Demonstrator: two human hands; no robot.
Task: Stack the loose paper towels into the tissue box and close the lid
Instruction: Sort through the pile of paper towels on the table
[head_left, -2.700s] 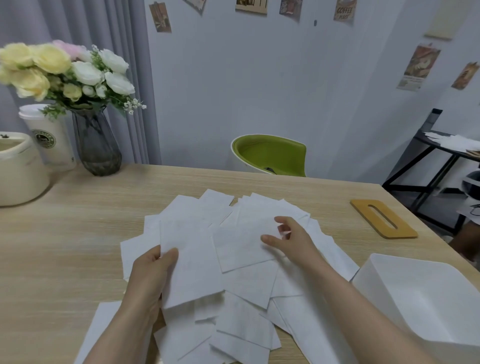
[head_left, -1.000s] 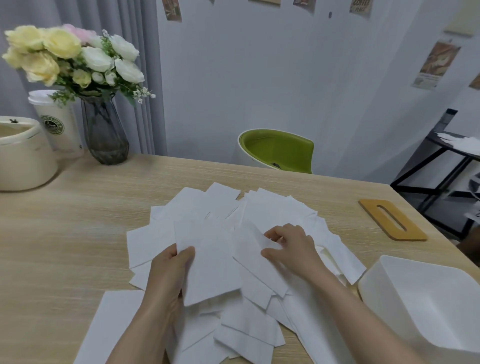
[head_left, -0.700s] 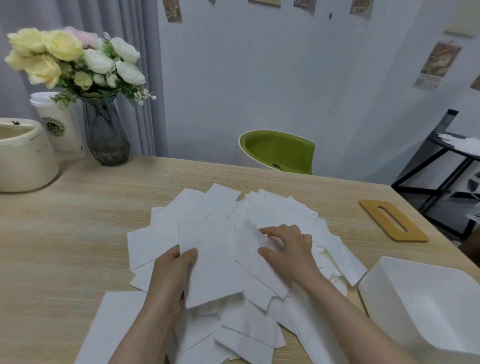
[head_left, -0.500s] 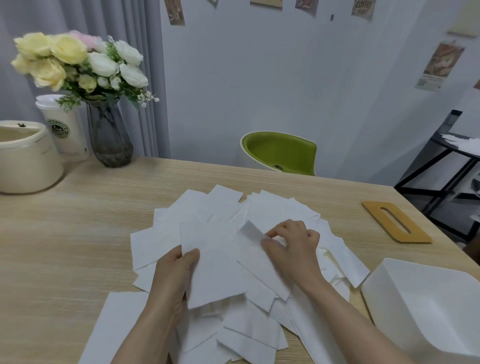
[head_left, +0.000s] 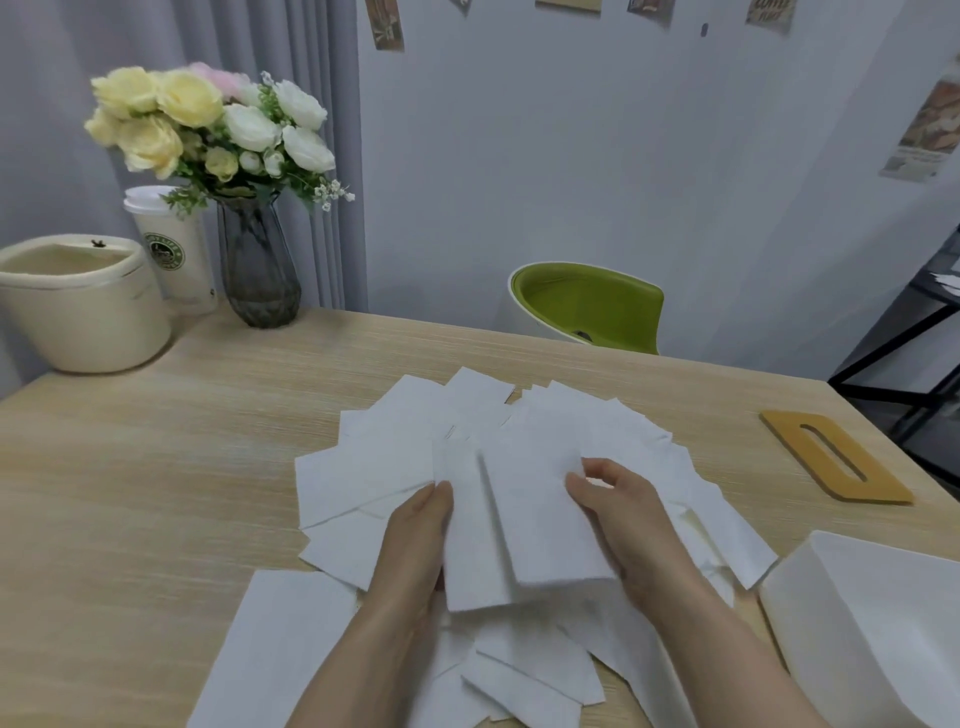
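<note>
White towels (head_left: 524, 519), tan lid (head_left: 831, 454).

The table (head_left: 156, 467) across the middle of the frame is pale wood with a fine straight grain, matt. The paper towels (head_left: 519, 519) spread at centre are soft white paper, faintly textured. At lower right the tissue box (head_left: 857, 623) is smooth white plastic with a dull sheen; its lid (head_left: 831, 457), at right, looks like flat tan wood. At upper left, the vase (head_left: 258, 270) is smoky ribbed glass, the pot (head_left: 78, 312) glossy cream.
</note>
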